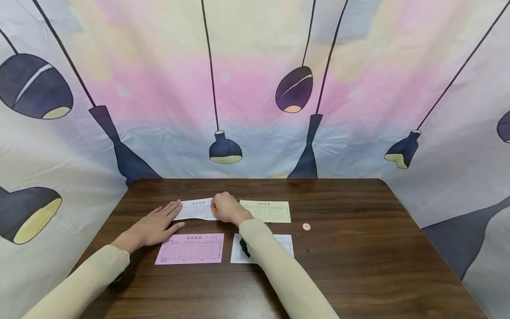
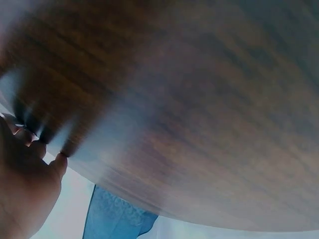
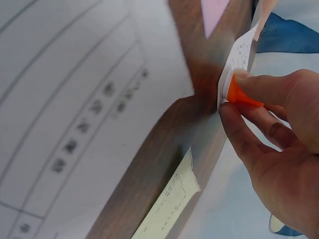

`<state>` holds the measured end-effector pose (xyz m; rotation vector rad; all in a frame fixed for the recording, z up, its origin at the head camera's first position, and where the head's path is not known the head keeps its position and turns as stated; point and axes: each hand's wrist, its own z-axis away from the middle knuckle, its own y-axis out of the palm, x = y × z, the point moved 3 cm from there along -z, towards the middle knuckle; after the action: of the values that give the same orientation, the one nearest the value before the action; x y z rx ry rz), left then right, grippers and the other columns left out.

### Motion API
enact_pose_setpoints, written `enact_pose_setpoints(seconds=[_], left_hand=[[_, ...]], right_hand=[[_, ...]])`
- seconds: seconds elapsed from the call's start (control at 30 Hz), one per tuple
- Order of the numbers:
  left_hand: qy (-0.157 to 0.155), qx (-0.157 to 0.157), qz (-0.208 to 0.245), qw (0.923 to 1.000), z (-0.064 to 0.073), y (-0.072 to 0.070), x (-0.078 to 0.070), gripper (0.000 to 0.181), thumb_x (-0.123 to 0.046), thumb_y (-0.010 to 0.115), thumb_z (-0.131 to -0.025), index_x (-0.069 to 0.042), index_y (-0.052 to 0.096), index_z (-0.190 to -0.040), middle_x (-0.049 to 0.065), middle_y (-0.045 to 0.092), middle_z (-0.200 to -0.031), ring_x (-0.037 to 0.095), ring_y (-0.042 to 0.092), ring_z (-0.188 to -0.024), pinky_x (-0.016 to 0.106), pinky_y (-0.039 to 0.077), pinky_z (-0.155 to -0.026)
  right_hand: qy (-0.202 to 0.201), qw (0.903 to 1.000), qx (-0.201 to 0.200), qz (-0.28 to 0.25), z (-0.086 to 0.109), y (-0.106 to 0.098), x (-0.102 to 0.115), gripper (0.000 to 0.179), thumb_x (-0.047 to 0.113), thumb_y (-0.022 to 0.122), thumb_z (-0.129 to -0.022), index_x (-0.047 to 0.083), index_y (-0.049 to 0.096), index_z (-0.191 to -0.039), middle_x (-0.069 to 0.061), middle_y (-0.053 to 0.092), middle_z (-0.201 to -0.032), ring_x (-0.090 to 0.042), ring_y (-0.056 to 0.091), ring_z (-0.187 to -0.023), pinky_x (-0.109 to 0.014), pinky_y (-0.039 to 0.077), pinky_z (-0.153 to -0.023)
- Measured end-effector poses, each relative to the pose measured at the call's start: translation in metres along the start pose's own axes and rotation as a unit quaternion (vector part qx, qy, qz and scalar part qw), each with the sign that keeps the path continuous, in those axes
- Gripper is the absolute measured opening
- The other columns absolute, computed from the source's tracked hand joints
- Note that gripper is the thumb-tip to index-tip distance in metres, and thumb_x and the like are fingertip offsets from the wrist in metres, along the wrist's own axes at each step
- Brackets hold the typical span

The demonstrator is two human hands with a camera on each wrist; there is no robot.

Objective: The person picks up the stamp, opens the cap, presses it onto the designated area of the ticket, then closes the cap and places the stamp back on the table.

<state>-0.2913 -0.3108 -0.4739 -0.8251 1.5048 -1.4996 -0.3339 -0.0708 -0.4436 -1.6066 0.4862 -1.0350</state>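
Note:
My right hand pinches an orange stamp with a white base between thumb and fingers. The stamp's base is right at the face of a white printed slip in the back row. My left hand lies palm down beside that slip, fingers straight and fingertips at its left edge. In the left wrist view the fingers show at the lower left over the table. The slip's front edge is slightly raised. A round white cap with a red mark lies to the right of the papers.
A yellow slip lies right of the white one. In front are a pink slip and another pale slip, partly covered by my right sleeve. The brown wooden table ends at a patterned cloth backdrop.

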Motion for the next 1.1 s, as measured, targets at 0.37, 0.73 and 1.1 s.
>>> enact_pose_setpoints(seconds=[0.37, 0.73, 1.1], left_hand=[[0.000, -0.001, 0.000, 1.0000, 0.002, 0.001, -0.001, 0.084, -0.061, 0.041, -0.108, 0.000, 0.029, -0.165, 0.023, 0.026, -0.173, 0.047, 0.029, -0.159, 0.068, 0.028, -0.126], [0.003, 0.005, -0.008, 0.9999, -0.004, -0.003, 0.000, 0.084, -0.060, 0.044, -0.108, 0.002, 0.031, -0.163, 0.024, 0.028, -0.172, 0.048, 0.032, -0.157, 0.069, 0.030, -0.124], [-0.008, 0.018, 0.003, 0.9998, -0.005, -0.005, 0.000, 0.087, -0.062, 0.044, -0.107, 0.001, 0.030, -0.164, 0.025, 0.028, -0.172, 0.048, 0.030, -0.157, 0.069, 0.031, -0.124]], right_hand=[[-0.030, 0.9995, 0.004, 0.004, 0.004, 0.001, -0.002, 0.034, 0.002, 0.060, -0.101, 0.015, 0.056, -0.069, 0.003, 0.044, -0.065, -0.011, 0.035, -0.061, -0.021, 0.032, -0.058], [-0.025, 0.9960, -0.019, -0.084, 0.009, -0.016, -0.008, 0.028, 0.014, 0.073, -0.100, 0.009, 0.076, -0.127, -0.004, 0.077, -0.123, -0.009, 0.065, -0.098, -0.019, 0.055, -0.087], [-0.018, 0.9887, -0.027, -0.146, 0.029, -0.043, -0.003, 0.033, 0.018, 0.076, -0.099, 0.007, 0.072, -0.129, -0.003, 0.077, -0.117, -0.008, 0.068, -0.099, -0.020, 0.058, -0.088]])
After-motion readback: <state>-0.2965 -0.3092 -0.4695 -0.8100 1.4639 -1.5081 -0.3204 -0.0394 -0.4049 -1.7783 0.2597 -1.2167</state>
